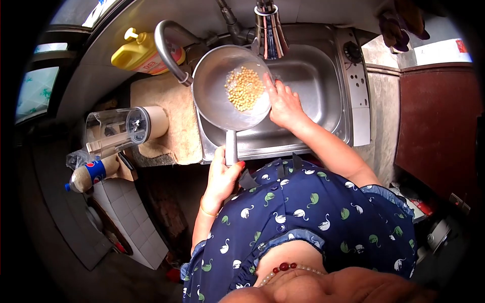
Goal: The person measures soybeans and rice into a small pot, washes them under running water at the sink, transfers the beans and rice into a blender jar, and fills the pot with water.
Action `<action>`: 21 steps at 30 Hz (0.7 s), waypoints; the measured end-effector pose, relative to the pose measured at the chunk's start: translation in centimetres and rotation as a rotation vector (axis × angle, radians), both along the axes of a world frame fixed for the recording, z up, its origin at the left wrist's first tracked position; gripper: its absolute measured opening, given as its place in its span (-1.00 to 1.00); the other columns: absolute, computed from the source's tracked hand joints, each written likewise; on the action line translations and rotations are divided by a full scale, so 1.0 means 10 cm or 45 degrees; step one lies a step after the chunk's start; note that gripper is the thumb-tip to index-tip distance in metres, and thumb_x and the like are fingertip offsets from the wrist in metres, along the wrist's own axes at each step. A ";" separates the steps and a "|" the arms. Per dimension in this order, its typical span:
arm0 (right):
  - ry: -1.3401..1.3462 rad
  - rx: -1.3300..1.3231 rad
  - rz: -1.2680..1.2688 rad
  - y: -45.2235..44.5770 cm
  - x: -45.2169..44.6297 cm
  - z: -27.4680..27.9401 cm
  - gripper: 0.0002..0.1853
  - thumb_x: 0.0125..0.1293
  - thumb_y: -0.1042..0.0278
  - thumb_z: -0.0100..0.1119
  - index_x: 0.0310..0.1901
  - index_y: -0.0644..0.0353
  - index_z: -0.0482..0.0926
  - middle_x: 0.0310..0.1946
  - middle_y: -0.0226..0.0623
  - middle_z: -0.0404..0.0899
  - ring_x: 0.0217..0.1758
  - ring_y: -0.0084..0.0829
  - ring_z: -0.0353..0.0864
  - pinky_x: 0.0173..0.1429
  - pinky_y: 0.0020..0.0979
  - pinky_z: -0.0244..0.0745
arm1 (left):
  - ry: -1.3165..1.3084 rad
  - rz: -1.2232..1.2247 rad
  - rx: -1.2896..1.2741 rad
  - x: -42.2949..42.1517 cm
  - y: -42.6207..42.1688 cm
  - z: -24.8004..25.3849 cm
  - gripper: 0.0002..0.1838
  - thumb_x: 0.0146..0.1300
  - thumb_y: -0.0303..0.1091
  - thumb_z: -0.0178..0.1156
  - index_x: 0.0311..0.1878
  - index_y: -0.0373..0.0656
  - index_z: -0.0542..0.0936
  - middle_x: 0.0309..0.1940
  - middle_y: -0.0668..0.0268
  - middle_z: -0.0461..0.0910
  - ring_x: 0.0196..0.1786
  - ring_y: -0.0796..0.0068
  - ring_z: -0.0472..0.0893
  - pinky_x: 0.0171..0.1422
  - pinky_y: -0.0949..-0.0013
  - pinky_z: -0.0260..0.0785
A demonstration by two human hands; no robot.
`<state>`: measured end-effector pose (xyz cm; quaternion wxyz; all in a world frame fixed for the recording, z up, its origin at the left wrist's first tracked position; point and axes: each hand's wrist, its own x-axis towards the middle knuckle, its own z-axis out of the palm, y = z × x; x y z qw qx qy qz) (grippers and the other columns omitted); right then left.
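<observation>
A metal saucepan point(209, 96) with a straight handle is held over the left part of the sink. Pale yellow soybeans point(245, 90) lie in its bottom, with what looks like a little water. My left hand point(221, 174) is wrapped round the pan's handle, close to the sink's front edge. At the right rim, my right hand point(287, 105) grips the pan, with its index finger along the edge and part of the hand hidden. The curved faucet point(164, 45) ends just at the pan's left rim.
The steel sink point(316, 76) extends to the right. A yellow pump bottle point(146, 53) stands behind the faucet. On the left are a mat point(177, 111), a clear blender jug point(108, 129) lying on its side and a Pepsi bottle point(93, 172). A shiny metal cylinder point(270, 33) stands behind.
</observation>
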<state>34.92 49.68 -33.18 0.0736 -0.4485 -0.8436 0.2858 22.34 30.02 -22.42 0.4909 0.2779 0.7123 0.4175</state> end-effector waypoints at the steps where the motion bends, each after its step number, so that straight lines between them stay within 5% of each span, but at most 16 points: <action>1: -0.003 -0.022 0.005 0.00 0.00 0.00 -0.06 0.10 0.52 0.09 0.52 -0.03 -0.11 0.29 0.06 0.23 0.26 0.04 0.33 0.20 0.07 0.29 | -0.009 0.007 -0.031 0.00 0.00 0.03 -0.66 0.15 -0.54 0.18 0.01 -0.24 0.40 -0.44 0.38 0.46 -0.49 0.66 0.40 -0.43 0.54 0.28; 5: 0.016 -0.077 0.015 -0.01 -0.05 0.05 -0.07 0.12 0.51 0.09 0.52 -0.03 -0.11 0.28 0.04 0.24 0.26 0.03 0.33 0.19 0.08 0.29 | 0.013 0.010 -0.102 -0.01 -0.03 0.07 -0.68 0.19 -0.51 0.18 0.00 -0.23 0.38 -0.54 0.38 0.45 -0.65 0.65 0.38 -0.61 0.53 0.26; 21: 0.089 -0.070 0.060 -0.13 -0.17 0.00 -0.08 0.14 0.51 0.08 0.52 -0.05 -0.13 0.19 0.03 0.30 0.16 -0.02 0.39 0.15 0.05 0.30 | 0.018 0.144 -0.261 0.11 -0.06 0.28 -0.65 0.20 -0.54 0.15 0.03 -0.21 0.31 -0.55 0.35 0.45 -0.66 0.60 0.42 -0.61 0.51 0.31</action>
